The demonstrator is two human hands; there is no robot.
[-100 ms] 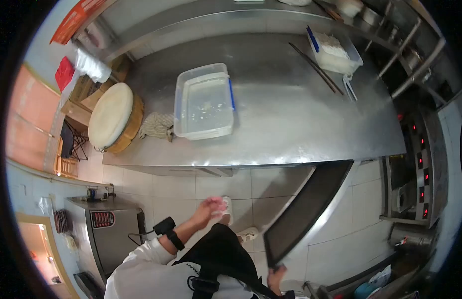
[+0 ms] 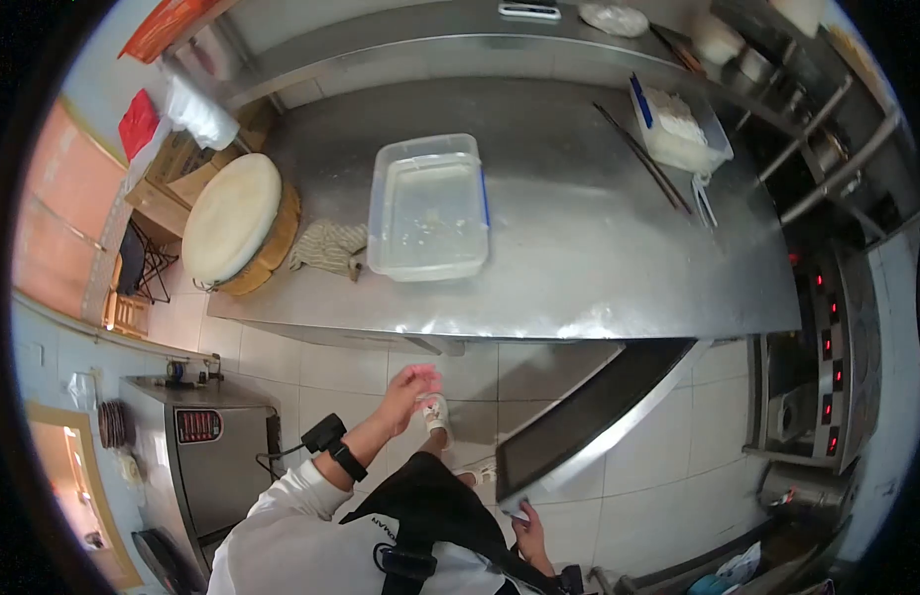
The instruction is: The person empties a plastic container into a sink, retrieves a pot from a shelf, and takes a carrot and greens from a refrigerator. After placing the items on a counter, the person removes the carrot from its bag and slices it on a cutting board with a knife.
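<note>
Carrying a long dark metal tray (image 2: pixel 594 412) toward the stainless surface (image 2: pixel 599 248) looks like the step in hand. The right hand (image 2: pixel 527 531) grips the tray's lower corner, fingers closed on its rim, and the tray slants up from there to just under the surface's near edge, not yet resting on it. The left hand (image 2: pixel 408 392) hangs free in front of the body, over the tiled floor (image 2: pixel 321 372), holding nothing; its fingers are loosely curled, though whether they are apart or together is too blurred to tell. A black band with a small device sits on the left wrist (image 2: pixel 333 446).

On the surface, a clear plastic tub (image 2: pixel 430 208) with a little liquid stands toward the near edge, left of the middle. A crumpled cloth (image 2: pixel 329 248) lies just beside it, and a round wooden chopping block (image 2: pixel 237 223) fills the left end. Toward the far right corner stand a second container (image 2: pixel 678 124) of white contents and a pair of long chopsticks (image 2: pixel 643 159).

As a judgement, the next move calls for lifting the tray's far end clear of the near edge and bringing it level. One hand at a corner gives poor control of something this long, so the free left hand would do well to take the other side. The open stretch to the right of the tub seems the likeliest landing place.
</note>
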